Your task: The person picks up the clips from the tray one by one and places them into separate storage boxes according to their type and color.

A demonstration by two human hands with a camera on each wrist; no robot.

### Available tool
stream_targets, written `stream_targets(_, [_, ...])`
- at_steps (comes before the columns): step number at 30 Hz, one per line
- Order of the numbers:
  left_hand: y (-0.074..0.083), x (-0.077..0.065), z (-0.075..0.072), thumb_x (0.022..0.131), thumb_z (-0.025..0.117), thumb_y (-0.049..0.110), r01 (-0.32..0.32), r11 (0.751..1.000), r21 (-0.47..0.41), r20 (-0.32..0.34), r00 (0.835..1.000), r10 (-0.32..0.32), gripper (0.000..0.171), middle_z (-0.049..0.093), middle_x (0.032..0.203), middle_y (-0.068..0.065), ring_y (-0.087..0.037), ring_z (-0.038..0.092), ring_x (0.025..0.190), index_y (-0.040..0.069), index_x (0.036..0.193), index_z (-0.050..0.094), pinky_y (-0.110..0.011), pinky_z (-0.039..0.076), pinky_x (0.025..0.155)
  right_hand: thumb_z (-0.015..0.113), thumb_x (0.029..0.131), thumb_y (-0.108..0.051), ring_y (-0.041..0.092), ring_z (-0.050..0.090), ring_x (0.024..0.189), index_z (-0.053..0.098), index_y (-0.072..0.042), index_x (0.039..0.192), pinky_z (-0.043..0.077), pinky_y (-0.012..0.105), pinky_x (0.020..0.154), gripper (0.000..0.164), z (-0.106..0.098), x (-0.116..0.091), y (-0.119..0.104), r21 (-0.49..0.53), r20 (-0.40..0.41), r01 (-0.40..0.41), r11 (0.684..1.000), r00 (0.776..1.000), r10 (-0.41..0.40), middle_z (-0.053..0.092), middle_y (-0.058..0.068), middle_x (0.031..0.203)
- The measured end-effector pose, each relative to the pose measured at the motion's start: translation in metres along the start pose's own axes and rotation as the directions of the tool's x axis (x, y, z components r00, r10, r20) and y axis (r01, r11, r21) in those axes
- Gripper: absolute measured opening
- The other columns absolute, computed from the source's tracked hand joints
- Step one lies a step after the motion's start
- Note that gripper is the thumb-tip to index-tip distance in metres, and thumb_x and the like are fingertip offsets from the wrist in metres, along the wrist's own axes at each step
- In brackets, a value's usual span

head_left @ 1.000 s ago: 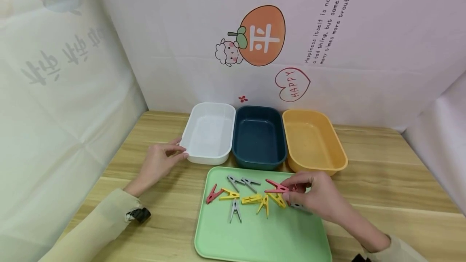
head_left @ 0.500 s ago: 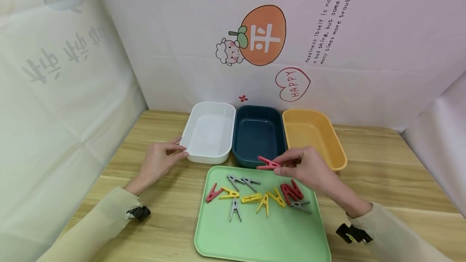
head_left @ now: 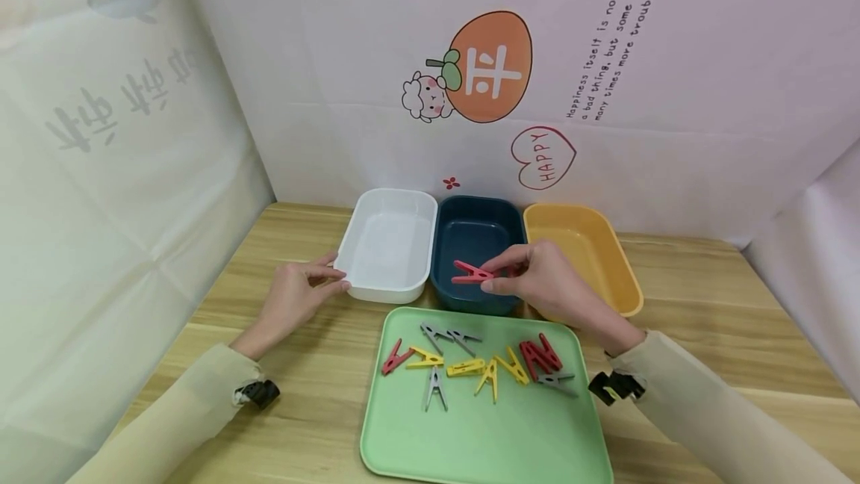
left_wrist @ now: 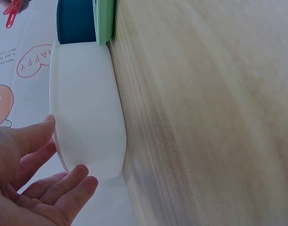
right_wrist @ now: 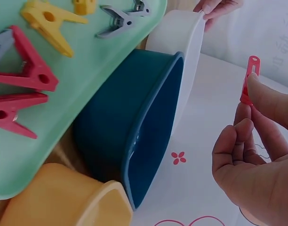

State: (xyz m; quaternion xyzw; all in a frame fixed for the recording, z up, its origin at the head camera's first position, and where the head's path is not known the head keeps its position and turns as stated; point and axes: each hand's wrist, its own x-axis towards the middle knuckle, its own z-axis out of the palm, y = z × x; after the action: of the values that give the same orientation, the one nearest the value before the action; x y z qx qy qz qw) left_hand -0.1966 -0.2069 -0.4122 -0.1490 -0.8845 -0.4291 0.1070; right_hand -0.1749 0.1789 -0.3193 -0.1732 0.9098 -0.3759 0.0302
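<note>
My right hand [head_left: 547, 278] pinches a red clothespin [head_left: 472, 273] between thumb and fingers, above the dark blue bin [head_left: 478, 245]. The right wrist view shows this clothespin [right_wrist: 250, 80] end up at the fingertips. At the left, my left hand [head_left: 295, 301] holds the near left corner of the white bin [head_left: 386, 294], thumb and fingers at its rim. Below the bins, a green tray [head_left: 484, 432] carries loose clothespins: several yellow ones [head_left: 466, 367], several grey ones [head_left: 435, 388], a red one [head_left: 396, 357] at left and a red pair [head_left: 540, 355] at right.
The yellow bin [head_left: 628, 286] stands right of the dark blue one, partly behind my right forearm. All three bins sit side by side before a printed backdrop [head_left: 349, 95]. The wooden table [head_left: 302, 409] extends on both sides of the tray.
My right hand has lifted the red clothespin from the right part of the tray and carried it up and left over the dark blue bin. The left hand stays at the white bin.
</note>
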Motion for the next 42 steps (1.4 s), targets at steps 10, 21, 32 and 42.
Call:
stream_targets(10, [0.001,0.001,-0.001,0.089,0.087,0.009,0.027,1.0,0.005,0.01,1.0,-0.027,0.016,0.064,0.138,-0.023,-0.038,0.067,0.122,-0.001,0.1,0.082,-0.045,0.059,0.091,0.089,0.088,-0.017,0.026,0.053,0.074,0.085,-0.011,0.104,0.038,0.029,0.057,0.017,0.009,0.029,-0.004,-0.023,-0.008,-0.034,0.999,0.999,0.034,0.069,0.003,0.082])
stream_targets(21, [-0.002,0.001,-0.001,0.09,0.087,0.01,0.026,1.0,0.001,0.015,1.0,-0.026,0.016,0.065,0.137,-0.022,-0.038,0.067,0.121,-0.001,0.1,0.083,-0.045,0.06,0.09,0.089,0.088,-0.014,0.028,0.056,0.081,0.085,-0.008,0.103,0.044,0.032,0.063,0.017,0.02,0.062,-0.012,0.054,0.01,-0.059,0.997,0.998,0.059,0.074,0.006,0.092])
stream_targets(32, [-0.002,0.004,-0.001,0.088,0.087,0.008,0.02,1.0,0.006,0.017,1.0,-0.02,0.016,0.064,0.137,-0.021,-0.037,0.069,0.118,-0.001,0.1,0.082,-0.043,0.061,0.086,0.088,0.089,-0.013,0.027,0.059,0.087,0.085,-0.009,0.103,0.049,0.035,0.071,0.015,0.033,0.091,-0.015,0.059,0.028,-0.061,0.996,0.998,0.06,0.076,0.005,0.095])
stream_targets(42, [-0.002,0.005,-0.002,0.087,0.088,0.008,0.034,0.999,0.013,0.025,0.999,-0.035,0.017,0.063,0.138,-0.021,-0.037,0.069,0.117,-0.001,0.101,0.082,-0.04,0.061,0.087,0.088,0.088,-0.012,0.026,0.062,0.088,0.084,-0.007,0.103,0.053,0.032,0.073,0.016,0.047,0.116,-0.025,0.052,0.047,-0.058,0.997,0.997,0.056,0.075,0.006,0.095])
